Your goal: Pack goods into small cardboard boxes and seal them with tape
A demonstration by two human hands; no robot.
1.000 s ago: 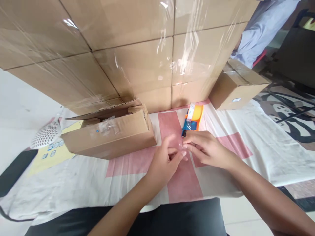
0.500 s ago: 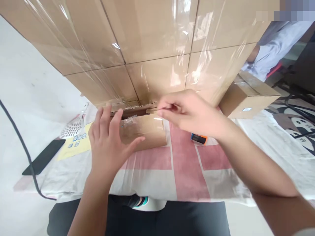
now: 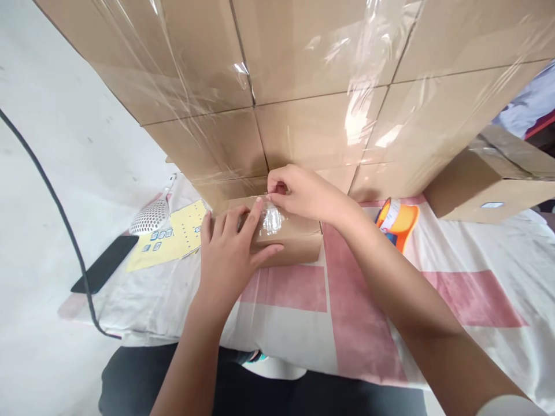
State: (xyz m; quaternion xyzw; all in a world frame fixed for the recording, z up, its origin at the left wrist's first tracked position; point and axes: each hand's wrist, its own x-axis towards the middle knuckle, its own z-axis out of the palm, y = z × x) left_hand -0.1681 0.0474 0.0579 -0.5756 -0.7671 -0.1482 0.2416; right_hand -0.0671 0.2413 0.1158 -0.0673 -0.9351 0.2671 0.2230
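Observation:
A small brown cardboard box (image 3: 299, 240) lies on the cloth-covered table in front of me, its lid down. Clear tape (image 3: 273, 219) shines on the top of it. My left hand (image 3: 229, 245) rests on the left part of the box, fingers spread over the top and thumb along the front side. Above the back of the lid, my right hand (image 3: 299, 193) is closed in a pinch at the far end of the clear tape. Its fingertips partly hide what they grip.
Behind stands a wall of film-wrapped cartons (image 3: 312, 133). An orange tape dispenser (image 3: 403, 222) is to the right, near another carton (image 3: 494, 190). On the left are a white perforated scoop (image 3: 150, 216), a yellow sheet (image 3: 162, 242), a black phone (image 3: 106, 263) and a cable (image 3: 52, 193).
The box's raised flap has come down and the top is now covered. My left hand has settled onto the box. My right hand remains pinched at its back edge. The view has shifted.

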